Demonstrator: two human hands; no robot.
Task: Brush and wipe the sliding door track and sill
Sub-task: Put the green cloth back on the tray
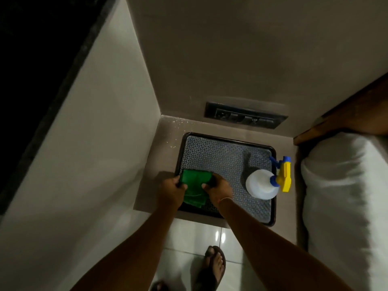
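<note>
A green cloth (194, 183) lies at the near left corner of a dark-rimmed patterned tray (220, 156). My left hand (171, 191) grips the cloth's left edge and my right hand (218, 189) grips its right side, both closed on it. A white spray bottle (261, 184) with a yellow and blue trigger head (283, 175) stands upright on the tray's right side. No brush, door track or sill can be made out in this dim view.
The tray rests on a low beige ledge (159, 164) in a wall corner. A dark switch plate (244, 117) sits on the wall behind. A white cushion (344, 196) and wooden frame (340, 122) lie to the right. My sandalled foot (214, 267) stands on glossy floor tiles.
</note>
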